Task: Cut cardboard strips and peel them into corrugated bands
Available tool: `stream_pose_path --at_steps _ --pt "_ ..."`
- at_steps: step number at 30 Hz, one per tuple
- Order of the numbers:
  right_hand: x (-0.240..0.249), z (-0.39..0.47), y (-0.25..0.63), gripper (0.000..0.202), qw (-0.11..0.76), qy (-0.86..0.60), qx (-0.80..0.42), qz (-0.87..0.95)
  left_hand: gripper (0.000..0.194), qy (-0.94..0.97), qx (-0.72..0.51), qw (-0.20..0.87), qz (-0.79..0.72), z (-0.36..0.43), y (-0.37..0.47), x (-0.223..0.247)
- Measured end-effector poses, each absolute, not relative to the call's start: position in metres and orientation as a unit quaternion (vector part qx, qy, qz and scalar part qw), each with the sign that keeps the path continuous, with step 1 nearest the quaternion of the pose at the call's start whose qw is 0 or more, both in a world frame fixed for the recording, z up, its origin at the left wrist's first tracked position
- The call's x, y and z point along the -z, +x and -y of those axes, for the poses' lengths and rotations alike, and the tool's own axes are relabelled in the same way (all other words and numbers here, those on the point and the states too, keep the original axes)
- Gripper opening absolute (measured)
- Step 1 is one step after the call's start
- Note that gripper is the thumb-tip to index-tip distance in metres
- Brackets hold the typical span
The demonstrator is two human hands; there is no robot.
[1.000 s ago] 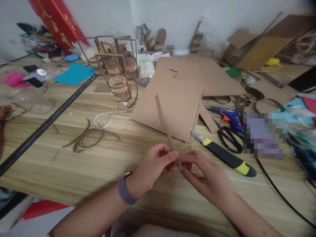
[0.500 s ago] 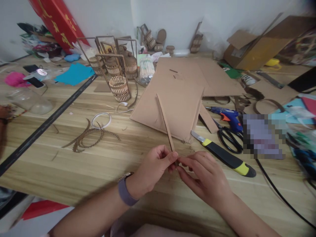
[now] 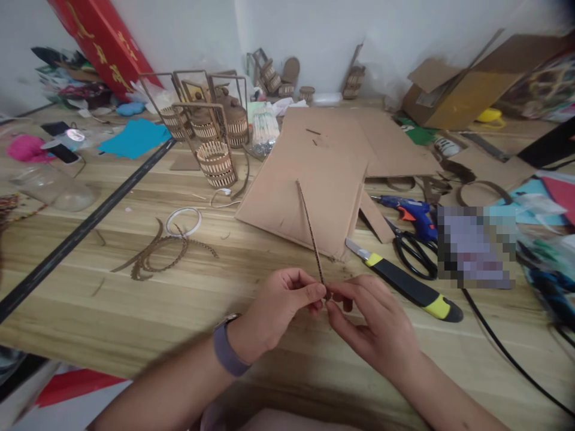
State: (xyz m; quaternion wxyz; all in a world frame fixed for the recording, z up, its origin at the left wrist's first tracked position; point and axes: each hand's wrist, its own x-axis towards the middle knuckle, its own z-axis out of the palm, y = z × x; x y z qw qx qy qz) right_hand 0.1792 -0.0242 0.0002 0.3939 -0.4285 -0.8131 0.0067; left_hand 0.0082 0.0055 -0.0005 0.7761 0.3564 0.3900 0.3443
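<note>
A narrow cardboard strip (image 3: 309, 227) slants up and away from my hands, its dark corrugated edge facing me. My left hand (image 3: 283, 308), with a watch on the wrist, pinches its near end between thumb and fingers. Close against it, my right hand (image 3: 375, 317) has thumb and forefinger at the tip of the same end; the exact contact is partly hidden. Beyond the hands lies a big cardboard sheet (image 3: 323, 161), with the strip's far end over it. A yellow and black utility knife (image 3: 404, 281) rests to the right, blade out, beside black scissors (image 3: 415, 254).
A blue glue gun (image 3: 413, 212) lies past the scissors. On the left are curled cardboard strips (image 3: 162, 254) and a white ring (image 3: 184, 222). Small handled baskets (image 3: 216, 161) stand behind. A black cable (image 3: 503, 347) runs along the right, and a cardboard box (image 3: 476, 84) sits back right.
The cardboard strip has turned about its length, from its flat face to its corrugated edge. Both hands stay together at its near end, nearly in place.
</note>
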Motion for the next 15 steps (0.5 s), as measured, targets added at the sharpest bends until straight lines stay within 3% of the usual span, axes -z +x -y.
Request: stream_pose_path --at_steps 15 --pt "0.0067 0.0267 0.1734 0.006 0.364 -0.445 0.043 0.817 0.038 0.347 -0.358 0.759 -0.418 -0.0017 0.0122 0.0044"
